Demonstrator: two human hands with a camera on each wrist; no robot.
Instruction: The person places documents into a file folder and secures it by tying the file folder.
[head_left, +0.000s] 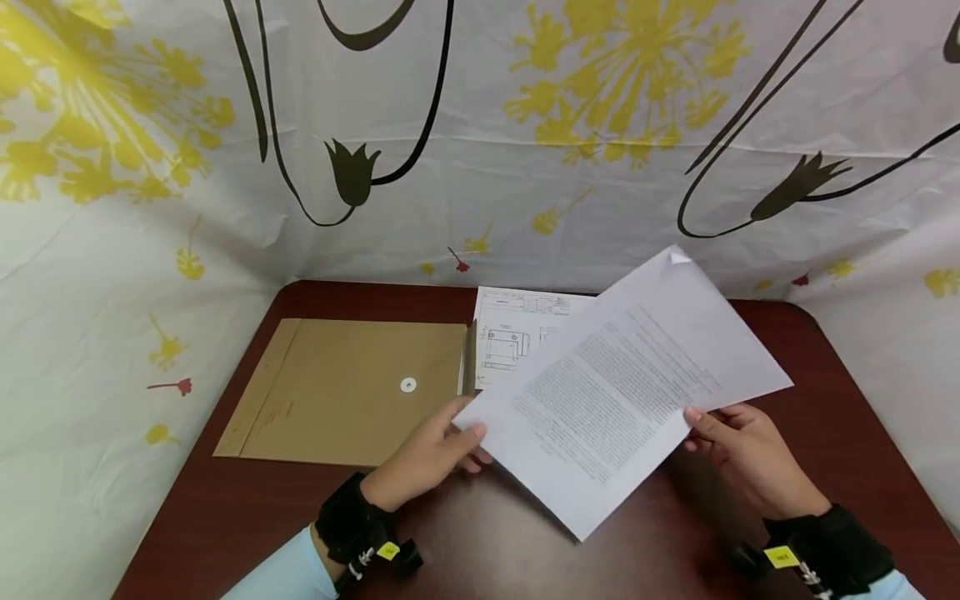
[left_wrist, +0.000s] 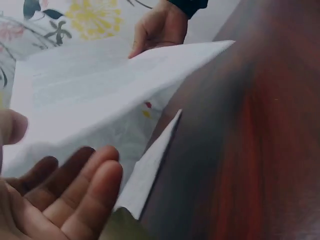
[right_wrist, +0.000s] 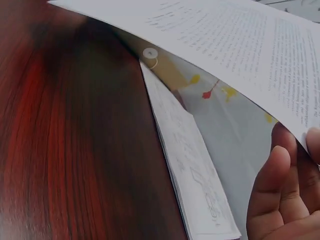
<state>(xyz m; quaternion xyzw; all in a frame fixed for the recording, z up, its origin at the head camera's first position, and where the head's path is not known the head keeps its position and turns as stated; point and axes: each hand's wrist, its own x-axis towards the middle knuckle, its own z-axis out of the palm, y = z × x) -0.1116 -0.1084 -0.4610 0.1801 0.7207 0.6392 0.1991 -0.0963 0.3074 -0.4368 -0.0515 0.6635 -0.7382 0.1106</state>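
Observation:
A white printed sheet (head_left: 607, 392) with blocks of text is held up at a slant over the table; its top corner is creased. My left hand (head_left: 431, 454) holds its left corner, thumb on top and fingers below. At the near right edge, my right hand (head_left: 753, 458) pinches the sheet between thumb and fingers. Behind it, partly covered, lies a paper with a line drawing (head_left: 510, 342). In the right wrist view, this drawing paper (right_wrist: 187, 165) shows beneath the lifted sheet. A brown envelope (head_left: 345, 392) with a white round button lies flat to the left.
The dark red-brown wooden table (head_left: 840, 433) has rounded far corners. A white cloth (head_left: 465, 133) with yellow and dark flower prints hangs behind it and along both sides. Each wrist wears a black strap with a small camera.

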